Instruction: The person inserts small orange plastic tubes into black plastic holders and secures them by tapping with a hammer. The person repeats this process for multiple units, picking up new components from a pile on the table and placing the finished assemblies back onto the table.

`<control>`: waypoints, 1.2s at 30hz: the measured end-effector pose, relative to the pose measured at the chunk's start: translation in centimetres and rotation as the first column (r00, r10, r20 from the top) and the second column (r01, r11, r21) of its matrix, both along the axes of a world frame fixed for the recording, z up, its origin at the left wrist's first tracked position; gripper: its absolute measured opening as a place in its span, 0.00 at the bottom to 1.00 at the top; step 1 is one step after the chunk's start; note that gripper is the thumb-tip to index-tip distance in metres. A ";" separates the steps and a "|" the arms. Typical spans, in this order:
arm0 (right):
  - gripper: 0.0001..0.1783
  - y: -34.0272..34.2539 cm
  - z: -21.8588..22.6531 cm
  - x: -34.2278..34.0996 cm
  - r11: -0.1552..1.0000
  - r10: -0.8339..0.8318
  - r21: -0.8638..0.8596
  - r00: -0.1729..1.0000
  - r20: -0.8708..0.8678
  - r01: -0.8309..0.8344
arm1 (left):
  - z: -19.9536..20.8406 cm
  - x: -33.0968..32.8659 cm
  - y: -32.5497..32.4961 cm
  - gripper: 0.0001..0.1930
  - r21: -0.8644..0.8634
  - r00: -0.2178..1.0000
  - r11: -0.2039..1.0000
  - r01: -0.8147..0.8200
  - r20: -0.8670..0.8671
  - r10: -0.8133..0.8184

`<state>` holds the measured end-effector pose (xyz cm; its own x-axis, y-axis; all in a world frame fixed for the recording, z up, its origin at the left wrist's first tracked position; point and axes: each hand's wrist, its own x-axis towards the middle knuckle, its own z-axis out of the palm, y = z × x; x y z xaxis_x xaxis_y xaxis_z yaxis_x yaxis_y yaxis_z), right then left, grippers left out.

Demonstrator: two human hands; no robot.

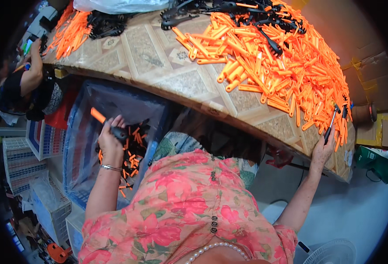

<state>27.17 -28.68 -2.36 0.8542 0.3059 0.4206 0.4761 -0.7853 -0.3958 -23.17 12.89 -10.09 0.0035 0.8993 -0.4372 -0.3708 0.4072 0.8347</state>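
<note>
Over a blue-framed bin, my left hand is closed around a black kitchen utensil with an orange handle. Its black head is partly covered by my fingers. At the table's right edge, my right hand grips a small hammer by its dark handle, head pointing away from me. A large heap of orange handles lies beside the hammer. Inside the bin are several black and orange pieces.
Black utensil heads with prongs lie along the far side of the patterned table. More orange handles sit at far left, near another person. Plastic crates stand left; a white fan is lower right.
</note>
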 end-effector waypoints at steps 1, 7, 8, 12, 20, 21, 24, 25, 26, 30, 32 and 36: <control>0.30 0.4 -0.4 0.3 1.000 0.001 0.001 1.000 -0.019 -0.001 | -1.0 -3.0 0.9 0.13 -0.097 0.996 0.992 -0.083 -0.033 0.080; 0.27 2.0 -0.4 -0.7 0.997 0.049 -0.070 0.991 0.127 -0.040 | 1.5 -3.4 1.5 0.21 0.029 0.913 0.998 -0.061 -0.403 0.067; 0.26 1.8 -0.5 -0.7 0.997 0.037 -0.076 0.986 0.160 -0.026 | 3.6 -0.7 1.6 0.22 0.262 0.927 0.960 0.097 -0.375 0.009; 0.23 1.7 0.1 -1.3 0.992 0.040 -0.122 0.978 0.204 -0.015 | 12.9 12.0 2.0 0.15 0.576 0.771 0.546 0.608 -0.592 -0.235; 0.20 2.4 0.1 -1.5 0.997 0.030 -0.080 0.985 0.168 -0.017 | 15.8 35.6 0.5 0.18 0.506 0.454 -0.213 0.836 -0.855 -0.250; 0.20 2.5 0.1 -1.5 0.997 0.042 -0.077 0.982 0.182 -0.029 | 15.0 38.0 0.4 0.21 0.541 0.514 -0.257 0.801 -0.841 -0.167; 0.19 2.8 0.5 -1.6 0.995 0.058 -0.090 0.978 0.198 -0.041 | 13.3 42.8 0.4 0.25 0.460 0.477 -0.253 0.851 -0.879 0.011; 0.19 2.8 0.8 -1.9 0.996 0.051 -0.085 0.981 0.187 -0.035 | 13.0 43.7 0.2 0.25 0.429 0.458 -0.245 0.869 -0.886 0.076; 0.19 3.0 1.0 -2.1 0.996 0.047 -0.079 0.983 0.176 -0.034 | 12.7 44.3 0.1 0.25 0.417 0.445 -0.235 0.878 -0.892 0.081; 0.18 3.1 1.0 -2.2 0.998 0.040 -0.048 0.986 0.162 -0.033 | 12.5 44.5 0.7 0.24 0.426 0.468 -0.278 0.861 -0.877 0.109; 0.18 3.0 0.9 -2.1 0.999 0.038 -0.038 0.985 0.169 -0.032 | 12.3 43.6 0.9 0.19 0.429 0.429 -0.188 0.884 -0.902 -0.043; 0.18 3.0 1.0 -2.1 0.997 0.033 -0.072 0.969 0.244 -0.016 | 13.7 39.6 0.1 0.11 0.558 0.507 -0.104 0.823 -0.805 -0.307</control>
<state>25.03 -25.65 -1.40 0.7196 0.3611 0.5931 0.5710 -0.7937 -0.2096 16.39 12.99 3.65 0.8538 0.3190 0.4113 -0.0656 -0.7179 0.6930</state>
